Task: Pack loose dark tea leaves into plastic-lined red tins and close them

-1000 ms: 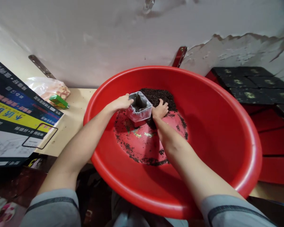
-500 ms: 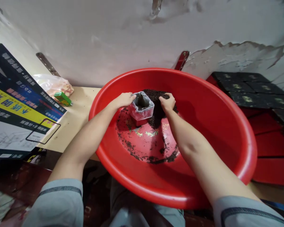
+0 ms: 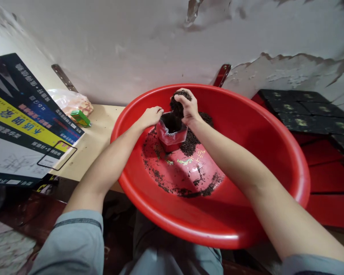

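A large red plastic basin [image 3: 260,152] holds a small red box [image 3: 171,146] lined with a clear plastic bag [image 3: 176,136]. My left hand [image 3: 152,116] grips the box's upper left edge and liner, its fingertips partly hidden. Just above the box's open top, my right hand [image 3: 188,106] is closed around a clump of dark loose leaves [image 3: 176,105] that look like tea. More of these leaves lie in a heap [image 3: 190,144] behind and to the right of the box. Scattered bits ring the basin's floor.
Red boxes with black lids [image 3: 304,109] stand to the right. On the left are a large printed carton [image 3: 31,122], a plastic bag [image 3: 70,102] and a small green packet [image 3: 80,118] on a wooden shelf [image 3: 99,126]. A peeling wall [image 3: 146,49] rises behind.
My right hand has risen from the heap and moved left to above the box, carrying a clump of dark leaves. My left hand stays at the box's edge.
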Tool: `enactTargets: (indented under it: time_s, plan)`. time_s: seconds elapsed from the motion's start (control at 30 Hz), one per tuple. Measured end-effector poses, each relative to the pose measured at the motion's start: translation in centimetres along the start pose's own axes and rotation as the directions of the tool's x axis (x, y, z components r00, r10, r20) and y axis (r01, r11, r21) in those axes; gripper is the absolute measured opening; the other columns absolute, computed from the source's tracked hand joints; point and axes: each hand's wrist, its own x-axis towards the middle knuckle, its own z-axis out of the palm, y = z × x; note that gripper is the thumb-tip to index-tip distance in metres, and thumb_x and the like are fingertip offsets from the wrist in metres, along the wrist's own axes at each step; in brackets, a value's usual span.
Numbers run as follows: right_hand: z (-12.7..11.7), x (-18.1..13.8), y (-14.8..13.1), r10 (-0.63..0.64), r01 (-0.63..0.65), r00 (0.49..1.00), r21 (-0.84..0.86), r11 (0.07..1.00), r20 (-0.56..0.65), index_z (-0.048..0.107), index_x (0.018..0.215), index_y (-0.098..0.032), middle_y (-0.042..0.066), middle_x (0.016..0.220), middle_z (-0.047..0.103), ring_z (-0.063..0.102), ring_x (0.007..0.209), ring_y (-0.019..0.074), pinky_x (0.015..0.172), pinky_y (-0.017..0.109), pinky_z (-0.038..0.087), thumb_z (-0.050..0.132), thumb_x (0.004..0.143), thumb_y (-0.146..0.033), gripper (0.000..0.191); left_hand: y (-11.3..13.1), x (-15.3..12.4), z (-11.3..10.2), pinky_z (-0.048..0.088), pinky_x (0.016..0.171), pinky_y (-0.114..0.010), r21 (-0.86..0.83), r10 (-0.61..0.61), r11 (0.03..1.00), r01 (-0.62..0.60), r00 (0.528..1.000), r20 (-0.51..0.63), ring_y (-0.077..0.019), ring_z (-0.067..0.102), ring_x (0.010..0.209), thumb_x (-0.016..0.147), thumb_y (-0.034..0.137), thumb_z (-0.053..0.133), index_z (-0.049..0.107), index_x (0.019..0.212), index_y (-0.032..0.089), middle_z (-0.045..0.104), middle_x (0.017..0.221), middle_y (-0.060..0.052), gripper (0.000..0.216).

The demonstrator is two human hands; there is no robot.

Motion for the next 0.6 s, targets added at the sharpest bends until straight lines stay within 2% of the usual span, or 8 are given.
enactTargets:
  time_s: [0.07, 0.2, 0.37, 0.5, 0.6]
  plan:
    - [0.7, -0.7, -0.2, -0.019, 0.019, 0.999, 0.006, 1.0, 0.044, 0.064, 0.094, -0.027, -0.001, 0.088, 0.071, 0.07, 0.087, 0.0188, 0.082, 0.035, 0.06, 0.089, 0.063, -0.048, 0.045, 0.0, 0.0, 0.0, 0.042, 0.118, -0.03, -0.002, 0.006, 1.0, -0.006, 1.0, -0.008, -0.0248, 0.061, 0.14, 0.113, 0.022, 0.035, 0.068, 0.142, 0.012, 0.066, 0.15, -0.011, 0.045]
    - [0.8, -1.2, -0.3, -0.001, 0.001, 0.999, 0.004, 1.0, 0.052, 0.066, 0.085, -0.025, -0.001, 0.092, 0.072, 0.068, 0.088, 0.0179, 0.091, 0.036, 0.058, 0.092, 0.057, -0.047, 0.044, -0.1, 0.3, 0.2, 0.041, 0.119, -0.029, -0.017, 0.015, 1.0, -0.016, 0.999, -0.033, -0.023, 0.06, 0.141, 0.111, 0.02, 0.039, 0.067, 0.144, 0.014, 0.066, 0.152, -0.009, 0.043]
    - [0.4, -1.3, -0.8, 0.077, -0.08, 0.986, 0.014, 0.997, 0.145, 0.068, 0.077, -0.024, 0.0, 0.085, 0.071, 0.07, 0.084, 0.0195, 0.085, 0.037, 0.058, 0.093, 0.057, -0.053, 0.043, -0.6, 0.8, 0.7, 0.043, 0.118, -0.029, -0.008, 0.043, 0.999, -0.043, 0.998, -0.048, -0.0228, 0.061, 0.139, 0.11, 0.02, 0.044, 0.067, 0.144, 0.015, 0.067, 0.149, -0.009, 0.041]
    - [0.6, -1.4, -1.8, 0.031, 0.007, 0.973, -0.163, 0.987, 0.23, 0.07, 0.074, -0.023, 0.0, 0.077, 0.07, 0.064, 0.075, 0.016, 0.077, 0.033, 0.054, 0.094, 0.059, -0.057, 0.045, -0.9, 0.9, 1.0, 0.048, 0.114, -0.031, -0.041, 0.061, 0.997, -0.062, 0.997, -0.044, -0.0237, 0.067, 0.132, 0.105, 0.013, 0.046, 0.07, 0.14, 0.016, 0.072, 0.142, -0.009, 0.042]
    - [0.5, -1.5, -2.5, 0.018, 0.099, 0.948, -0.348, 0.932, 0.318, 0.073, 0.077, -0.021, 0.002, 0.075, 0.07, 0.061, 0.072, 0.0152, 0.072, 0.031, 0.051, 0.088, 0.066, -0.065, 0.048, -0.9, 0.8, 1.0, 0.051, 0.11, -0.031, -0.036, 0.036, 0.999, -0.038, 0.999, -0.032, -0.025, 0.07, 0.125, 0.102, 0.011, 0.049, 0.073, 0.136, 0.016, 0.076, 0.136, -0.01, 0.042]
